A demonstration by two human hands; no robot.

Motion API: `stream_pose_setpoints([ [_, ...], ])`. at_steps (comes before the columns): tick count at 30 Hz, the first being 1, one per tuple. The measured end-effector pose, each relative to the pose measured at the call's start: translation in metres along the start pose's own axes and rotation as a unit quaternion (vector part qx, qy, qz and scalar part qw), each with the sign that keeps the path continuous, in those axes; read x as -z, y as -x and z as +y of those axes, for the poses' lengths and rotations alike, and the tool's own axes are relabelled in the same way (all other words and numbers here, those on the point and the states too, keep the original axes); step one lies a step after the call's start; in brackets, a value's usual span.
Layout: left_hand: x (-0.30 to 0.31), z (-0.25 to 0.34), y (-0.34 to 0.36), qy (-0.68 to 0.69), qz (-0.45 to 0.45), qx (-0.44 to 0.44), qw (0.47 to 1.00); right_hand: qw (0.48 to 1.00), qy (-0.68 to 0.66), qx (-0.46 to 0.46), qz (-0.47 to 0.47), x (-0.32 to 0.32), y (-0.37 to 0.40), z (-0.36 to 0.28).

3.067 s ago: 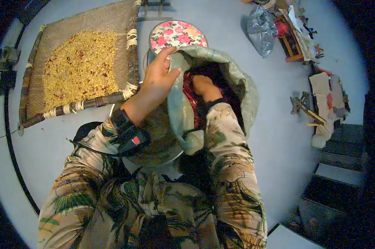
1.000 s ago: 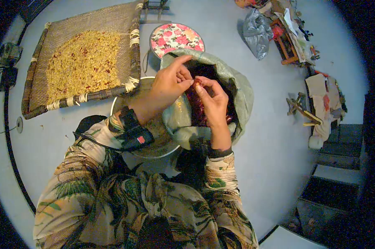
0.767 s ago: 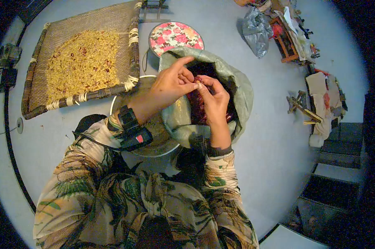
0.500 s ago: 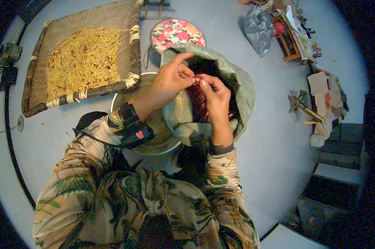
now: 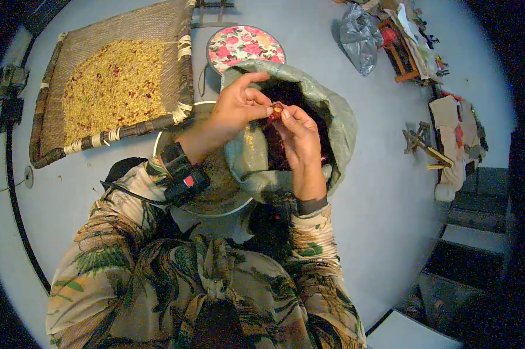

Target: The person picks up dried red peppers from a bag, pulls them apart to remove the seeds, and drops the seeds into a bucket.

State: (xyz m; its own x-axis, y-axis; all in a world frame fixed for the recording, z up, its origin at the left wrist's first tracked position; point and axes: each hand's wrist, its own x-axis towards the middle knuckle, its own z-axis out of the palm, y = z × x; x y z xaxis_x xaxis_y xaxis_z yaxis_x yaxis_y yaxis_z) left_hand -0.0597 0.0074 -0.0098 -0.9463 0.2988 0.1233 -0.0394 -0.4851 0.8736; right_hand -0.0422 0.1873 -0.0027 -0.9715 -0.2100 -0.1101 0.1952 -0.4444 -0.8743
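Note:
A small dark red piece with a yellow-orange inside point(image 5: 276, 111) is pinched between the fingertips of both hands. My left hand point(image 5: 241, 104) grips its left side with thumb and fingers, the index finger raised. On the other side, my right hand point(image 5: 301, 129) holds it with thumb and forefinger. Both hands are over the mouth of a pale green woven sack point(image 5: 341, 125), whose rim is rolled open. Dark red contents point(image 5: 277, 152) show inside, partly hidden by my right hand. A wide round basin point(image 5: 210, 195) sits left of the sack, partly behind my left forearm.
A framed woven tray point(image 5: 178, 64) with a spread of yellow bits point(image 5: 114, 87) lies at the upper left. Beyond the sack stands a round flowered stool point(image 5: 246, 45). A grey plastic bag point(image 5: 358, 41), a small wooden stand point(image 5: 425, 145) and cloths point(image 5: 447, 125) are on the right.
The red piece now shows more of its yellow-orange inside between my fingertips. My hands have stayed almost in place, and the view has shifted slightly.

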Motion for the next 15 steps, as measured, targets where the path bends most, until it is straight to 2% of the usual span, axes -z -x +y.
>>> stream_pose_setpoints([
  [2, 0.001, 0.001, -0.001, 0.006, -0.011, 0.004, 1.0, 0.999, -0.039, -0.012, -0.021, -0.002, 0.003, -0.004],
  [7, 0.0, 0.005, -0.001, 0.014, -0.034, 0.008, 0.999, 0.997, -0.065, -0.03, 0.002, 0.0, 0.004, -0.002],
  [11, -0.003, 0.004, 0.001, -0.014, -0.018, -0.005, 1.0, 0.996, -0.089, -0.032, -0.009, 0.002, 0.002, -0.001],
  [13, -0.003, 0.0, 0.003, -0.075, 0.01, -0.009, 0.997, 0.999, 0.035, -0.008, 0.029, 0.006, -0.003, 0.003],
  [15, -0.002, -0.008, 0.003, -0.167, 0.029, -0.011, 0.985, 0.979, 0.188, 0.044, 0.07, 0.011, -0.007, 0.005],
])
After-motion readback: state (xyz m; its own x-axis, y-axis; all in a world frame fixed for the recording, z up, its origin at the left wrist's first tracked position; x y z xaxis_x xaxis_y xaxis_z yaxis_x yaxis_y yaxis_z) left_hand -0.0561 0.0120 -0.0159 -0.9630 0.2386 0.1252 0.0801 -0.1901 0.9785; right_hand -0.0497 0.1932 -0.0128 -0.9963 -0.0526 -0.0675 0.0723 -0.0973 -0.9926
